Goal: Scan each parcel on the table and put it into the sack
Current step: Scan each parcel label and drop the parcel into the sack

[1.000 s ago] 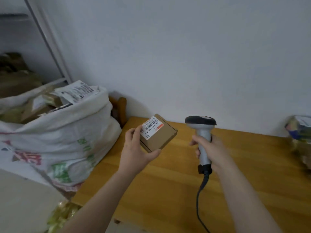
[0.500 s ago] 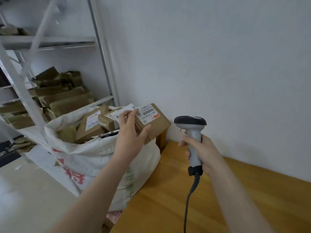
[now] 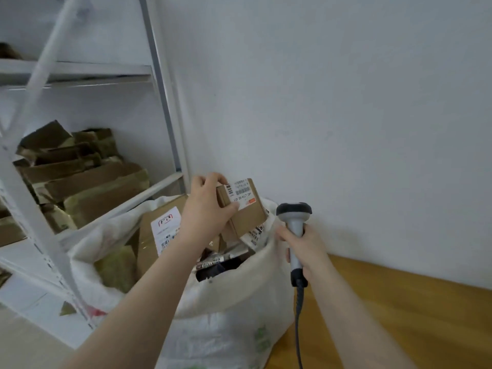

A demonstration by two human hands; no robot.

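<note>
1. The left hand (image 3: 205, 209) is grasping one small rectangular cardboard parcel (image 3: 250, 219); the fingers are curling over its top edge and the thumb is pressing on its near face; one white barcode label is showing on its smooth brown surface.
2. The parcel is hanging at the open mouth of one white woven sack (image 3: 226, 328), over the contents; whether it is touching them cannot be told; the sack's cloth is sagging in soft folds.
3. The right hand (image 3: 308, 251) is clenching round the grey plastic handle of one pistol-shaped scanner (image 3: 293, 209); one dark cable (image 3: 298, 328) is trailing downward.
4. Inside the sack, one larger labelled carton (image 3: 159, 230) is standing among packets too jumbled to count.
5. One smooth wooden table (image 3: 399, 315) is sitting just beside the sack; one white metal rack (image 3: 165, 102) is carrying stacked cardboard (image 3: 87, 182).
</note>
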